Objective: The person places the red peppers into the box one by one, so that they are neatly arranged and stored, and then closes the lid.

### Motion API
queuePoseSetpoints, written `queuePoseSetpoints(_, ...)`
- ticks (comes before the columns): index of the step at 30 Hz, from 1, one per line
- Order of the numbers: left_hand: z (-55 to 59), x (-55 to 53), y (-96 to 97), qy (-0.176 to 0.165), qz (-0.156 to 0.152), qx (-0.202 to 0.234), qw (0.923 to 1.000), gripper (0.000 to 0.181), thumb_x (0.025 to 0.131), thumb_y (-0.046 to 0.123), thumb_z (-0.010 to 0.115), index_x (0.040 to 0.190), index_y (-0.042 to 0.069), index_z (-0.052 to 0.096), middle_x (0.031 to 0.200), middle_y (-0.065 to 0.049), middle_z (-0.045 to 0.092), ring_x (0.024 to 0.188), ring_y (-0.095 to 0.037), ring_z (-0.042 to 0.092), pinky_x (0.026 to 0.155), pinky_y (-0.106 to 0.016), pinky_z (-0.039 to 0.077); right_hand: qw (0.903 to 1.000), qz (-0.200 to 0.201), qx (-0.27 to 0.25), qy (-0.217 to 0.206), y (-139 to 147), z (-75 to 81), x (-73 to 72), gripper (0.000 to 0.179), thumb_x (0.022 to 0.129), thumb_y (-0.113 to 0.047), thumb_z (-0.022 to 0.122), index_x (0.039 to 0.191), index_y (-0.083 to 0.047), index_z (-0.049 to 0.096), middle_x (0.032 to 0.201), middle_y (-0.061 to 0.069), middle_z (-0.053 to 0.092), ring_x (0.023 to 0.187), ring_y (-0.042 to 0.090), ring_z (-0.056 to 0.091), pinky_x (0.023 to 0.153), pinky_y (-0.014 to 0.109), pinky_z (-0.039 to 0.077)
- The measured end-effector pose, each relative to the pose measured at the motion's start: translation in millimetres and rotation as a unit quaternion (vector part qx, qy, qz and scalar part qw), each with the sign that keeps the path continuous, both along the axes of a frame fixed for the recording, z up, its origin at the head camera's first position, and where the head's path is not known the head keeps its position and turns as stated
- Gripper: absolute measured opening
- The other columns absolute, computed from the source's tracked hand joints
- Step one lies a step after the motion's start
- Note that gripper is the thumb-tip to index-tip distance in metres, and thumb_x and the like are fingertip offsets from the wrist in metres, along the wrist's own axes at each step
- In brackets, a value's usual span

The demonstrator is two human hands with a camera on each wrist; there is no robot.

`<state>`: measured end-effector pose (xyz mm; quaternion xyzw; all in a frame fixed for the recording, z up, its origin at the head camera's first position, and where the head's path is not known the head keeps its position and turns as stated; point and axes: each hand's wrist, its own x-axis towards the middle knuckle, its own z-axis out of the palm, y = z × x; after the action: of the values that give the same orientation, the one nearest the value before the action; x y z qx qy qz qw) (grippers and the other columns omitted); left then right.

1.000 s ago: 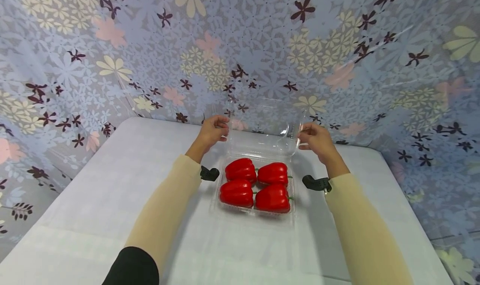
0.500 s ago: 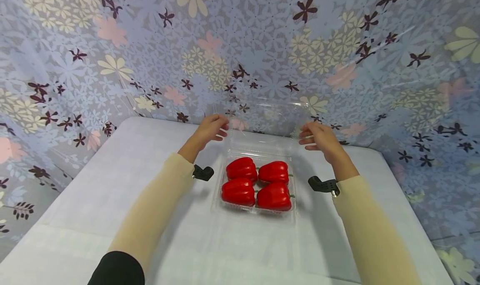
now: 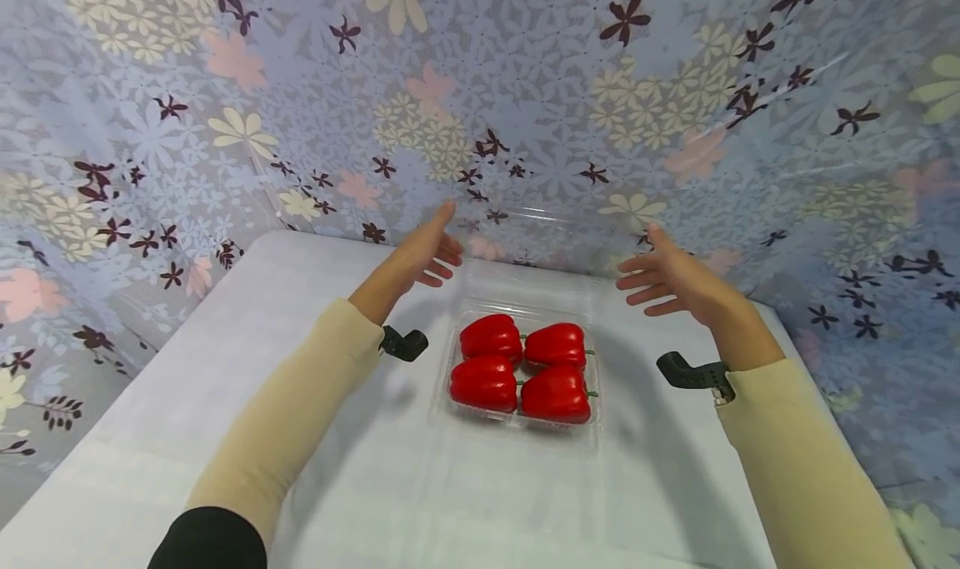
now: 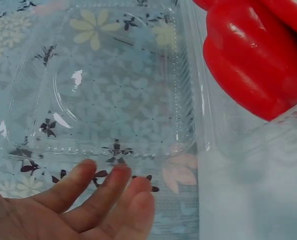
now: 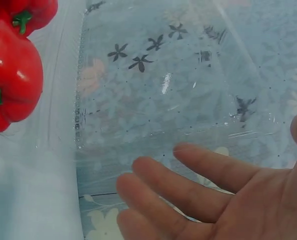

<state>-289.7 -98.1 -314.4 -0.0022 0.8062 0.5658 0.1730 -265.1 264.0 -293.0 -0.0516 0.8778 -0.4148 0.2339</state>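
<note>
Several red bell peppers (image 3: pixel 487 383) lie in two rows in the clear plastic clamshell box (image 3: pixel 498 416), green stems toward the right. The hinged lid (image 4: pixel 113 90) stands raised at the back, see-through against the flowered cloth. My left hand (image 3: pixel 422 255) is held beside the lid's left edge, fingers spread and gripping nothing; in the left wrist view its fingertips (image 4: pixel 121 172) show just below that edge. On the other side my right hand (image 3: pixel 678 277) is spread out too, palm toward the lid (image 5: pixel 163 95), a gap between its fingertips and the lid's right edge.
The box rests on a white-covered table (image 3: pixel 225 386). Flowered cloth (image 3: pixel 525 94) rises behind the table's back edge and on both sides. A black wrist mount (image 3: pixel 405 344) sticks inward from the left sleeve, another (image 3: pixel 686 373) from the right.
Both hands have let go of the lid's sides and opened out. The right hand has moved away to the right, the left slightly outward. The lid has tipped back a little and stays up.
</note>
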Motion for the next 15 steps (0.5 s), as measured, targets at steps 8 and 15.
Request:
queuePoseSetpoints(8,13.2,7.9,-3.3,-0.05,-0.05,-0.021,0.9973,0.094,0.094,0.076,0.019,0.141,0.001,0.049,0.141,-0.022,0.055,0.121,-0.038,0.058,0.105,-0.052,0.049,0.9995,0.013,0.011,-0.026,4.0,11.5,4.0,0.109,0.089,-0.079,-0.003,0.153,0.004,0.028,0.152,0.031,0.038,0.134,0.047,0.05,0.109,0.059,0.044)
queuePoseSetpoints(15,18.8,16.5,-3.6,-0.066,-0.048,-0.013,0.9966,0.091,0.094,0.073,0.028,0.143,-0.001,0.046,0.143,-0.022,0.053,0.123,-0.038,0.059,0.104,-0.051,0.051,0.9992,0.003,0.01,-0.038,1.0,9.3,4.1,0.109,0.09,-0.079,0.001,0.153,0.004,0.029,0.152,0.03,0.039,0.132,0.044,0.053,0.109,0.058,0.044)
